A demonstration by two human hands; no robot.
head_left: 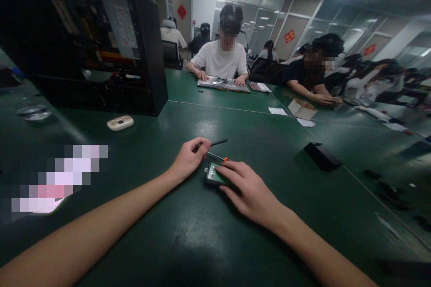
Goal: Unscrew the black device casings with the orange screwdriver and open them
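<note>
My left hand (192,154) is closed in a pinch around a thin dark stick (219,142), whose free end points right. Just below it lies a screwdriver (215,156) with a metal shaft and an orange part near my right fingers; whether a hand grips it I cannot tell. My right hand (251,188) rests over a small green circuit board in a dark case (213,174), fingers on top and thumb along the near side. A small metal tab sticks out of the case's left end. My right palm and fingers hide the rest of it.
An open black computer case (148,54) stands at the left, with a cream earbud case (120,123) before it. A pixelated phone-like object lies nearer. To the right are a black box (322,156) and a small carton (302,109). Across the table, a person handles a flat panel (224,83).
</note>
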